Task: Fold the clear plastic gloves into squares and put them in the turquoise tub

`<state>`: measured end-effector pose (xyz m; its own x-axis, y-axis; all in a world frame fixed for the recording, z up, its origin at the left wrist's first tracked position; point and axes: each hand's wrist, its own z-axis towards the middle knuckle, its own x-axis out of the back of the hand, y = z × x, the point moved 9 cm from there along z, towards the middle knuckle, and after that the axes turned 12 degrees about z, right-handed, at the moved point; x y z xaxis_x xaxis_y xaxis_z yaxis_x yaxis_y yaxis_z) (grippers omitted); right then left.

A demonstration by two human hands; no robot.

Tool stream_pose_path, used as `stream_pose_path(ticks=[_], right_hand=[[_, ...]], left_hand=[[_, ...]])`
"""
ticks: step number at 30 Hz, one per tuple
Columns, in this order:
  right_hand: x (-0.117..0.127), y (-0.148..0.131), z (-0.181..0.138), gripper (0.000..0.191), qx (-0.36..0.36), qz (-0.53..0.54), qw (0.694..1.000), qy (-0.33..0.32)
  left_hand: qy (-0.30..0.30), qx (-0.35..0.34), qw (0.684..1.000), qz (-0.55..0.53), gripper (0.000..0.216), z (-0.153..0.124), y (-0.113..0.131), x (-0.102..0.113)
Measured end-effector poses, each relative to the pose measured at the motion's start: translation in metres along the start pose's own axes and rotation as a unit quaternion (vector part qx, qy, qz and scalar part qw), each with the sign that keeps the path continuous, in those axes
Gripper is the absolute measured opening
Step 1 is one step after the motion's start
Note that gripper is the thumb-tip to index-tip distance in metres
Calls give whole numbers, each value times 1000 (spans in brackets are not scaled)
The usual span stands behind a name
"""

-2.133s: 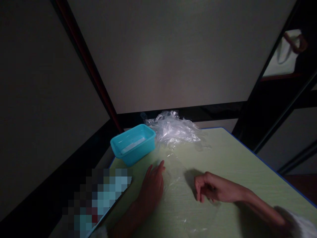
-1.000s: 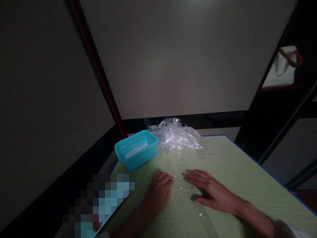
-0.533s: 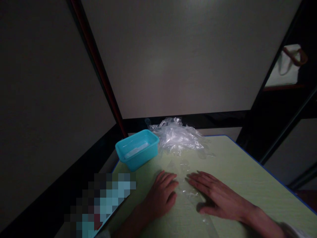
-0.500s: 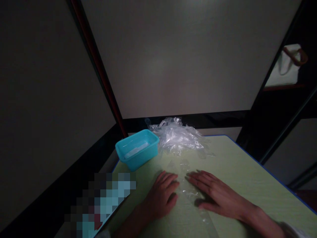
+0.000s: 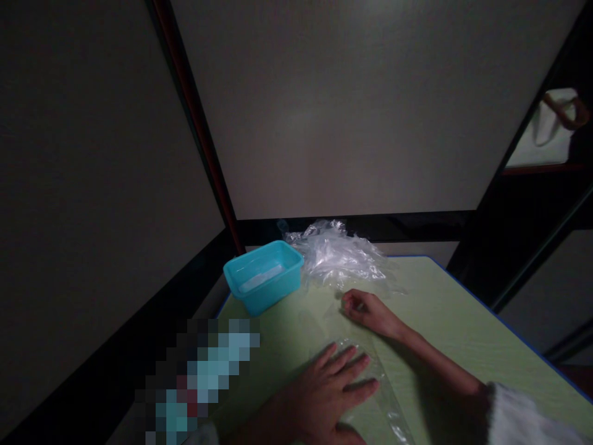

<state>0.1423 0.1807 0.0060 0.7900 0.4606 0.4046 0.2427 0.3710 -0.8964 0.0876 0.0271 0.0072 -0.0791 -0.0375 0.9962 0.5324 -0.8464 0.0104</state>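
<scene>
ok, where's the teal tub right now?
Head view: the teal tub sits at the far left corner of the green table, close beside the crumpled clear plastic pile on its right, beyond the right hand.

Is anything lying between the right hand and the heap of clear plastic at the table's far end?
Nothing visible does. The right hand lies curled just short of the heap of clear plastic; the teal tub stands off to its left.

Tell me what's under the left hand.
A clear plastic sheet lies flat on the green table, with the left hand spread on it. How far the sheet runs beneath the palm is covered.
</scene>
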Motion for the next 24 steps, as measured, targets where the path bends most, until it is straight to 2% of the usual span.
stream_pose_path(ticks=[6,12,15,17,21,24], right_hand=[[-21,29,23,28,-40,60,997,-37],[-31,23,25,28,-29,126,989,-66],[-31,15,24,41,-9,147,987,-61],[-29,11,23,45,6,151,987,-47],[-16,7,23,31,38,131,990,24],[-1,5,22,43,58,107,989,85]], left_hand=[[-5,-26,999,26,67,2,2,-14],[10,-20,999,22,61,-1,4,-2],[16,-15,1000,15,59,-2,5,7],[9,-15,1000,3,59,-2,5,8],[-3,-13,1000,-15,60,-2,5,7],[-5,-13,1000,-16,62,-1,4,3]])
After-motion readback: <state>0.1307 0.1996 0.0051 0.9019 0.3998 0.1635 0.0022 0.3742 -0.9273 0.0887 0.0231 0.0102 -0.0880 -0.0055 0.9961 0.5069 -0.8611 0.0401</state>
